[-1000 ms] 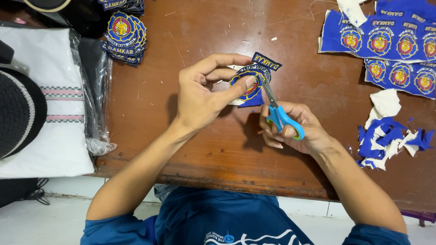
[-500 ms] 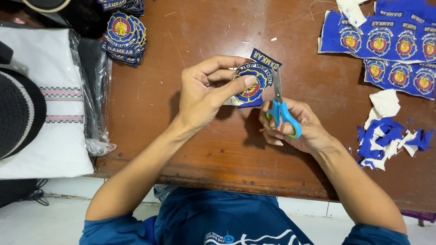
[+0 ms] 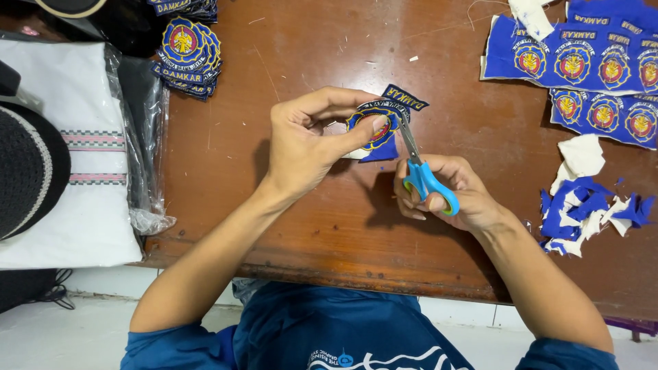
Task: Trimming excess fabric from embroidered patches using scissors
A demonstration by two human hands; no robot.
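I found the left hand [image 3: 305, 140] raised over the middle of the wooden table [image 3: 288, 226], its thumb and fingers pinched shut on a round blue embroidered patch [image 3: 375, 127]. The patch was held clear of the tabletop, tilted, with a small lettered strip at its upper right and a ragged flap of blue backing hanging below it. The right hand [image 3: 445, 192] sat just beside and below, fingers curled closed through the blue handles of a pair of scissors [image 3: 421, 171]. The blades pointed up and away from me and met the right edge of the patch; I could not tell how far apart they stood.

Around the hands, bare wood lay open toward the near table edge and to the left of the left forearm. On the far left a stack of trimmed patches [image 3: 186, 51] rested near a clear plastic bag [image 3: 147, 137] holding folded white cloth [image 3: 75, 171], which overhung the table's left edge. At the upper right, blue sheets of uncut patches [image 3: 589, 65] ran to the frame's edge. At the right, well apart from the scissors, lay a pile of blue and white offcuts [image 3: 582, 212].
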